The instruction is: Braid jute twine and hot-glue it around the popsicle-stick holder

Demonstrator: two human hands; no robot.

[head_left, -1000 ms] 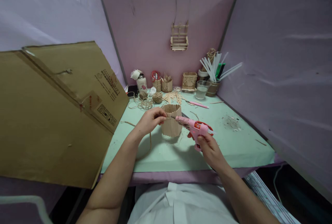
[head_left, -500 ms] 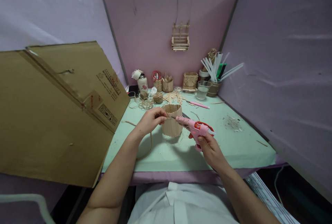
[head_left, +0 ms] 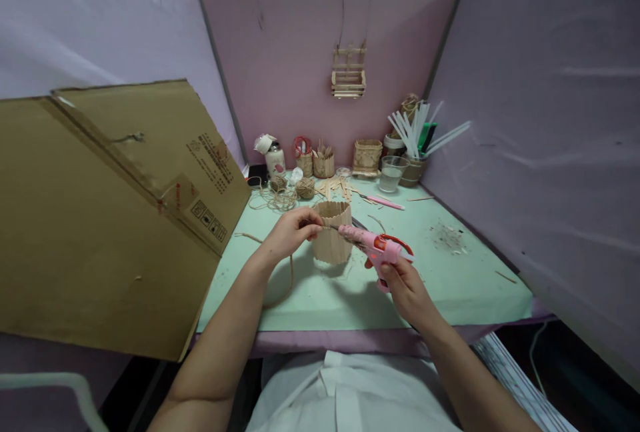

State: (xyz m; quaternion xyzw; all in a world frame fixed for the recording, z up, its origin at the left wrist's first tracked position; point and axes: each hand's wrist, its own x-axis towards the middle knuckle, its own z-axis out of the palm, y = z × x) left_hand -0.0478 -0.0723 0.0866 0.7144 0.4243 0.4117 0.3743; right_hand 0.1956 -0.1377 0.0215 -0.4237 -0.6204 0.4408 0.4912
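Fingers of the left hand [head_left: 296, 227] pinched on the twine [head_left: 291, 279], right there at nine o'clock on the cup [head_left: 333, 247], upright on the bench [head_left: 465, 292]! Right hand [head_left: 404, 285] wrapped around the glue gun [head_left: 367, 240], nozzle in from three; whether it touches, can't tell! Scissors [head_left: 401, 241] behind the gun. Further out: twine balls [head_left: 305, 188] at eleven, sticks [head_left: 336, 187] at twelve, knife [head_left: 384, 202] at two.

Left forearm [head_left: 223, 325] bare, slanting up from lower left towards centre. Left grip [head_left: 294, 231] near mid-frame, thumb and fingertips drawn together, pointing right. Right forearm [head_left: 465, 352] bare, rising from lower right. Right grip [head_left: 407, 285] lower, right of centre, fingers curled closed.
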